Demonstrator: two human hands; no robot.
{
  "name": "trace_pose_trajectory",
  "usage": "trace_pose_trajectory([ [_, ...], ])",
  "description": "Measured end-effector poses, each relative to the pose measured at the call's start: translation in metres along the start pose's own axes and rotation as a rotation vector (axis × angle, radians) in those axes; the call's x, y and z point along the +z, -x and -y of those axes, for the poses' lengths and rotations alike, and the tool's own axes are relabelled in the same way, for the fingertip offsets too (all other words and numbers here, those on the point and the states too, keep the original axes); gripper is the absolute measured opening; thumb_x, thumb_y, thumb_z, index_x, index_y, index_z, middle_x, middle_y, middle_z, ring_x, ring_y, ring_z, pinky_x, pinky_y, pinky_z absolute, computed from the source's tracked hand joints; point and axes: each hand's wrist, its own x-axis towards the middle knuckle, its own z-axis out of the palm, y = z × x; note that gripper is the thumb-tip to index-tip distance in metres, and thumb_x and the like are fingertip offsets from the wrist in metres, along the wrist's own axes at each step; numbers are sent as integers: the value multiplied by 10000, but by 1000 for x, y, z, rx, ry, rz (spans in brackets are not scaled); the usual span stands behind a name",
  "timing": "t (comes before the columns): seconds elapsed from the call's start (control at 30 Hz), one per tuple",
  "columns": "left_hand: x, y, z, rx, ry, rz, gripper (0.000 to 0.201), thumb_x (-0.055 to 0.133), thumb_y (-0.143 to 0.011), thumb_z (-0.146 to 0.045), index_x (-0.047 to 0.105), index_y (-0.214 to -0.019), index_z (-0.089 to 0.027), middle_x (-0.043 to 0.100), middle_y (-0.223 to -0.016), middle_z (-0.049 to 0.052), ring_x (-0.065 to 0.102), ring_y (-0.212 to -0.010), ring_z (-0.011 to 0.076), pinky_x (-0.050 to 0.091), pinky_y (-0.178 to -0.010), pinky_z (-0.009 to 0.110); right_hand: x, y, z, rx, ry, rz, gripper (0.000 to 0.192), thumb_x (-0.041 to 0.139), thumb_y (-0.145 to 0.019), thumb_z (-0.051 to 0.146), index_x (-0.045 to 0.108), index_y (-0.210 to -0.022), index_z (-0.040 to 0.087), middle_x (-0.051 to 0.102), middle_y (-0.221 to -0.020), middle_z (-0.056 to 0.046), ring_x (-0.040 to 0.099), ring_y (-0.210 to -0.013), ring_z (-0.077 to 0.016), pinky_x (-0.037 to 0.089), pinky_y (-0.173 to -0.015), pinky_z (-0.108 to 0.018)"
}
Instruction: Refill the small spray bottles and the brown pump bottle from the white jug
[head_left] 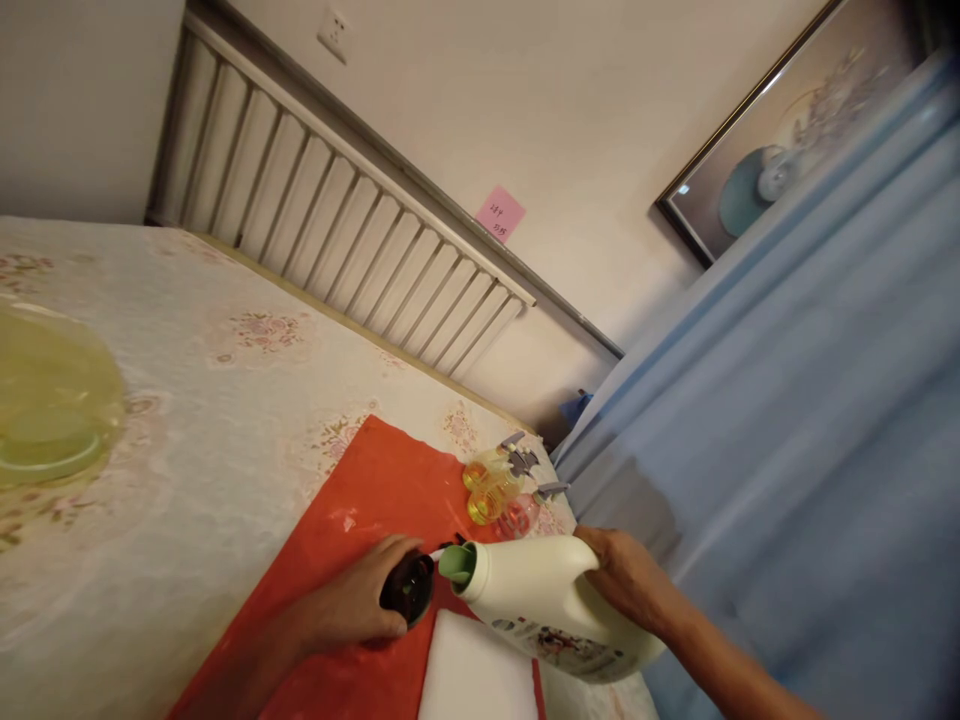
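Observation:
My right hand (pixel 630 578) grips the handle of a large white jug (pixel 547 605) that is tipped sideways, its green spout (pixel 456 563) pointing left. My left hand (pixel 360 600) holds a small dark, round object (pixel 409 588) right at the spout, over a red mat (pixel 360 520). Whether liquid is flowing cannot be told. A white rectangular pad (pixel 476 670) lies on the mat just under the jug.
Two small spray bottles, one yellow (pixel 491 488) and one pinkish (pixel 521 512), lie at the mat's far corner. A yellow-green translucent dish (pixel 52 395) sits at the left on the floral tablecloth (pixel 202 420). A radiator (pixel 330 220) lines the wall; a blue curtain (pixel 787 450) hangs at the right.

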Motion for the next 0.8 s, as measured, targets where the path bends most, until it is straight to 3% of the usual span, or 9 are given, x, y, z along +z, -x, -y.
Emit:
trace_pose_trajectory([
  [0.33, -1, -1, 1, 15, -18, 2, 772, 628, -515, -102, 510, -1266, -235, 582, -1313, 50, 549, -1212, 309, 450, -1007, 361, 1, -5, 3, -5, 91, 1, 186, 424, -705, 71, 548, -731, 207, 702, -741, -1, 646, -686, -147, 388, -607, -211],
  [0.8, 0, -2, 5, 11, -3, 11, 787, 655, -525, -118, 498, -1281, -267, 564, -1322, 30, 536, -1225, 296, 447, -1030, 362, -4, -10, 8, -29, 185, 17, 197, 433, -682, 69, 555, -752, 207, 703, -756, -15, 646, -694, -152, 381, -618, -216],
])
